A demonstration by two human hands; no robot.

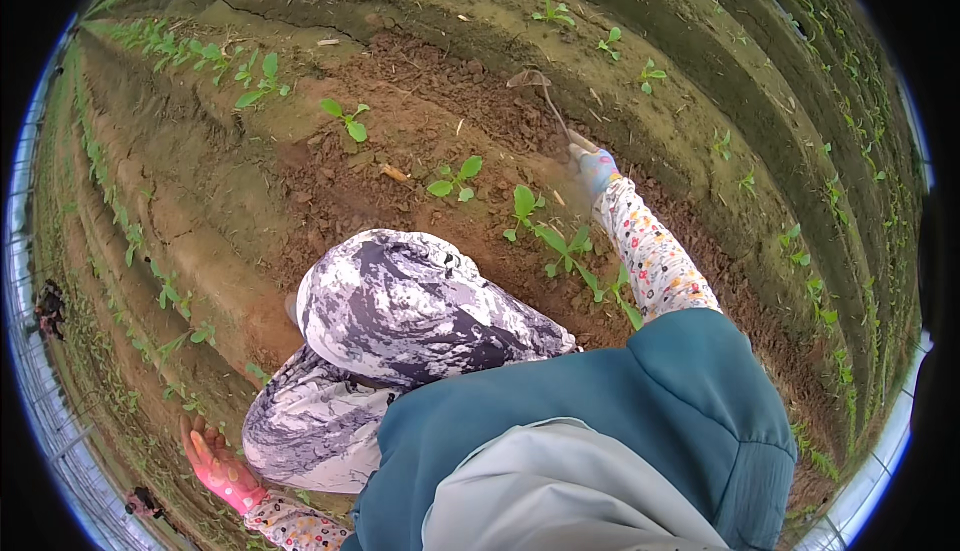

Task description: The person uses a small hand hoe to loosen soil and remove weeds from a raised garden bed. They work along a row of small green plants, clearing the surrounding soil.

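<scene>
My right hand [598, 168], in a pale patterned glove, grips the short wooden handle of a hand hoe [556, 106]. The hoe's thin metal neck reaches away to a blade resting on loosened brown soil [487, 93] in the furrow beside the planted ridge. At the lower left, my left hand [214, 461] hangs out past my knee in a pink dotted glove. It holds nothing, and its fingers are partly bent and apart. Leafy seedlings [457, 179] stand on the ridge between my knees and the hoe, with another seedling [347, 119] farther along it.
My bent knees [420, 303], in patterned trousers, are close to the ridge. Across the furrow runs another ridge with small seedlings [553, 9]. More planted rows [169, 292] lie to the left. A dry plant piece [394, 173] rests on the soil near the seedlings.
</scene>
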